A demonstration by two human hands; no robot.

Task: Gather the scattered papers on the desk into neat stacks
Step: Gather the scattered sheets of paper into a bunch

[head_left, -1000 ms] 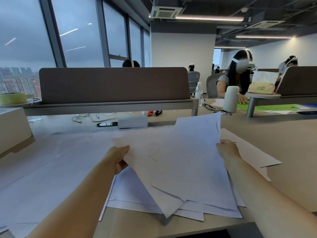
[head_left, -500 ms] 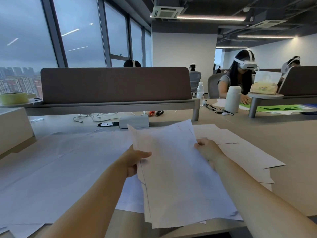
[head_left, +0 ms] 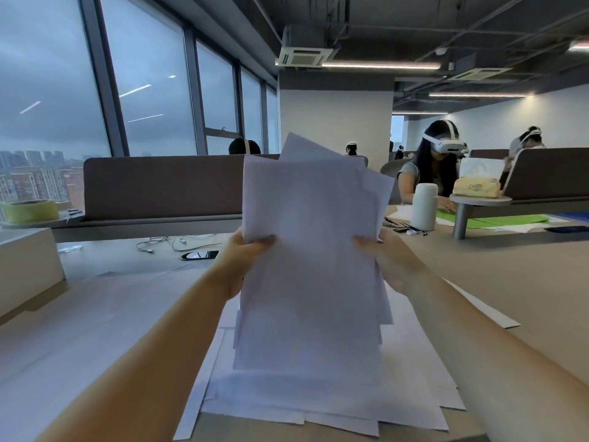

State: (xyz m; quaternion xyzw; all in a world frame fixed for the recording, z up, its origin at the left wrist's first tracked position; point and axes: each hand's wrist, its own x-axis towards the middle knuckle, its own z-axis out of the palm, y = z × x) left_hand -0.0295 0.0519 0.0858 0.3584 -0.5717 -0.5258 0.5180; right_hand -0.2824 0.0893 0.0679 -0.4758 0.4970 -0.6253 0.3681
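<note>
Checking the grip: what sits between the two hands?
In the head view, a sheaf of white papers, held upright, spans from the left hand to the right hand; both grip its edges.

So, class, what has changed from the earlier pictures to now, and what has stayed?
The left hand and right hand raised the sheets from nearly flat over the desk to upright, drawing them closer together. Both kept gripping the side edges. The pile beneath, bottle and tape stayed put.
</note>
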